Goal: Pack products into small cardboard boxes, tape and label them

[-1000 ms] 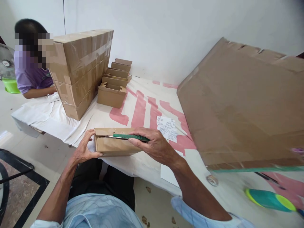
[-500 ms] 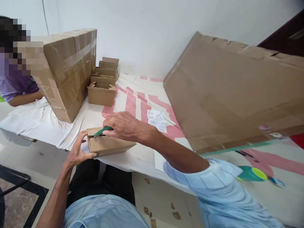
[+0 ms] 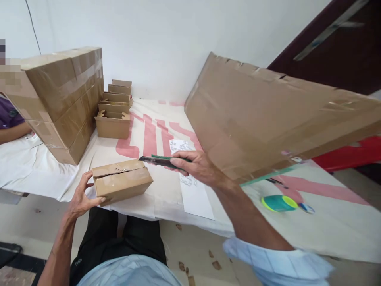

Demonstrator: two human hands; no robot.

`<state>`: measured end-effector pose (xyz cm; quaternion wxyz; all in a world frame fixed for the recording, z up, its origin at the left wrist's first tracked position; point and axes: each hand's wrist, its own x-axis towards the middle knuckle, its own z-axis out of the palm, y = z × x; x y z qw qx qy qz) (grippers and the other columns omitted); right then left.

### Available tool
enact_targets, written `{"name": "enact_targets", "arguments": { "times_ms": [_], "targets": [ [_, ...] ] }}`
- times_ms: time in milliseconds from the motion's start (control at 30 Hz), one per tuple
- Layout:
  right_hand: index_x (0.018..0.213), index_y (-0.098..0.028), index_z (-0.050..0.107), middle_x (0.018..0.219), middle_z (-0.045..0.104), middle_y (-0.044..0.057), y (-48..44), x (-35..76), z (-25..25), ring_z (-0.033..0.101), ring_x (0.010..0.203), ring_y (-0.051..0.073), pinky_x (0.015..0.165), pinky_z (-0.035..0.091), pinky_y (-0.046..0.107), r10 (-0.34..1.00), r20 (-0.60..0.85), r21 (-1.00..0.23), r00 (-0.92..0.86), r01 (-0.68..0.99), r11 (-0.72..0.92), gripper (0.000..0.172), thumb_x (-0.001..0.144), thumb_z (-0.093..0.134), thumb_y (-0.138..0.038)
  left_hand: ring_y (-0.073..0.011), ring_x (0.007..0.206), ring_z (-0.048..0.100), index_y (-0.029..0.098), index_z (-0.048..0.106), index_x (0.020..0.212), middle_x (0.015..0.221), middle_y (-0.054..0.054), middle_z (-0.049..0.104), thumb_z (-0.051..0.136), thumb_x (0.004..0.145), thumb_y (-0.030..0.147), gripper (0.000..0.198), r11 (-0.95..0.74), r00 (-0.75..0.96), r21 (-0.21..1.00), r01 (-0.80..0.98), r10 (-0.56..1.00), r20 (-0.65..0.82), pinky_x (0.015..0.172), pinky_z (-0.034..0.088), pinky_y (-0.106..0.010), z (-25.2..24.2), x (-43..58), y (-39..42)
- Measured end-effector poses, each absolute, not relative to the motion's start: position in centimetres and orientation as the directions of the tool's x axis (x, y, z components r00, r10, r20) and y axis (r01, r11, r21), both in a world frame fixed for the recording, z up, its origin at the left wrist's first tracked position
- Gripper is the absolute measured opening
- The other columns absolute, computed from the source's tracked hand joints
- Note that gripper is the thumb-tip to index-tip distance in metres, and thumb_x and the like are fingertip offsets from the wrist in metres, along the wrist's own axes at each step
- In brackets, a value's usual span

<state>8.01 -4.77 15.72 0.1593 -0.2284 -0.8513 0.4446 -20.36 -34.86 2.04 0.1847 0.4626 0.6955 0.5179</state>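
A small brown cardboard box [image 3: 126, 183] lies near the front edge of the cloth-covered table, with a slit along the seam of its top. My left hand [image 3: 85, 194] grips its left end, fingers at the far side and thumb at the near lower corner. My right hand [image 3: 192, 165] is closed around a green utility knife [image 3: 159, 159]. The knife's dark blade points left, just above the box's right end. Part of the knife's handle is hidden by my fingers.
Stacked taped cartons [image 3: 64, 103] stand at the left, beside a row of open small boxes [image 3: 112, 126]. A large cardboard sheet [image 3: 268, 123] leans at the right. Papers [image 3: 196, 200], a green-yellow roll [image 3: 279, 203] and a black pen [image 3: 276, 182] lie on the table. A co-worker's arm [image 3: 14, 133] shows far left.
My right hand has drawn the knife rightward along the box top and off it. The seam now shows a cut line. The view has shifted to the right.
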Motion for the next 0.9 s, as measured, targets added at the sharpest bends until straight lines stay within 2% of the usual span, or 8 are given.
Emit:
{"name": "enact_targets", "arguments": {
  "times_ms": [100,233,467,633,700,767,833,900],
  "targets": [
    [0.077,-0.018,0.072,0.051,0.050,-0.004,-6.5,8.5,13.2,0.041,0.048,0.010,0.049,0.031,0.026,0.569,0.020,-0.937,-0.822,0.183,0.297,0.054,0.090,0.063,-0.069,-0.0393,0.148,0.049,0.030,0.052,0.148,0.159,-0.016,0.048,0.092,0.074,0.045,0.085,0.027,-0.485,0.907,0.420,0.851,0.199,0.113,0.053,-0.056,2.3,-21.3,-33.8],
    [0.076,-0.018,0.071,0.051,0.053,-0.003,-7.8,8.7,11.7,0.043,0.046,0.011,0.046,0.030,0.026,0.584,0.021,-0.987,-0.811,0.076,0.141,0.055,0.089,0.066,-0.071,-0.0398,0.147,0.051,0.029,0.053,0.149,0.158,-0.016,0.052,0.093,0.073,0.048,0.088,0.022,-0.462,0.921,0.390,0.870,0.175,0.111,0.055,-0.055,3.1,-22.2,-32.6],
    [0.080,-0.018,0.069,0.060,0.060,-0.001,-8.4,9.1,11.6,0.046,0.047,0.010,0.049,0.033,0.026,0.600,0.046,-0.998,-0.799,-0.010,0.065,0.053,0.092,0.066,-0.069,-0.0397,0.146,0.054,0.028,0.055,0.146,0.154,-0.016,0.057,0.093,0.074,0.049,0.085,0.026,-0.451,0.926,0.376,0.879,0.158,0.112,0.056,-0.055,3.9,-22.4,-31.9],
    [0.088,-0.019,0.067,0.064,0.060,-0.002,-10.1,8.7,11.2,0.047,0.050,0.011,0.050,0.039,0.027,0.601,0.043,-0.998,-0.798,-0.060,-0.009,0.053,0.090,0.067,-0.072,-0.0409,0.148,0.052,0.027,0.058,0.138,0.161,-0.018,0.051,0.093,0.070,0.054,0.081,0.034,-0.522,0.920,0.391,0.831,0.192,0.106,0.058,-0.053,3.8,-22.2,-32.4],
    [0.092,-0.020,0.065,0.067,0.060,-0.002,-11.2,8.5,10.9,0.048,0.051,0.011,0.051,0.042,0.027,0.591,0.048,-0.994,-0.805,-0.094,-0.048,0.052,0.089,0.069,-0.072,-0.0408,0.146,0.054,0.027,0.060,0.132,0.162,-0.018,0.049,0.092,0.071,0.057,0.075,0.065,-0.563,0.864,0.500,0.782,0.268,0.104,0.059,-0.054,4.6,-21.5,-32.7],
    [0.096,-0.021,0.064,0.073,0.062,-0.002,-12.3,8.1,10.5,0.049,0.053,0.011,0.052,0.044,0.027,0.582,0.050,-0.988,-0.811,-0.125,-0.089,0.050,0.089,0.071,-0.070,-0.0386,0.140,0.057,0.027,0.063,0.125,0.155,-0.016,0.055,0.090,0.075,0.053,0.063,0.112,-0.571,0.729,0.675,0.706,0.419,0.104,0.058,-0.055,5.9,-20.1,-32.9],
    [0.101,-0.021,0.063,0.075,0.062,-0.002,-13.5,7.6,10.0,0.050,0.054,0.011,0.053,0.044,0.027,0.572,0.058,-0.981,-0.818,-0.153,-0.119,0.050,0.089,0.071,-0.069,-0.0344,0.129,0.063,0.026,0.066,0.118,0.138,-0.013,0.065,0.088,0.081,0.045,0.047,0.141,-0.518,0.563,0.814,0.613,0.597,0.105,0.056,-0.054,7.4,-17.9,-32.7],
    [0.103,-0.022,0.063,0.071,0.059,-0.003,-14.7,7.0,9.4,0.050,0.054,0.011,0.054,0.044,0.028,0.565,0.074,-0.978,-0.822,-0.171,-0.120,0.050,0.090,0.070,-0.070,-0.0284,0.113,0.070,0.026,0.067,0.113,0.120,-0.009,0.072,0.084,0.087,0.039,0.034,0.106,-0.448,0.473,0.875,0.551,0.704,0.099,0.059,-0.047,9.0,-15.5,-32.0]
  ]
}}
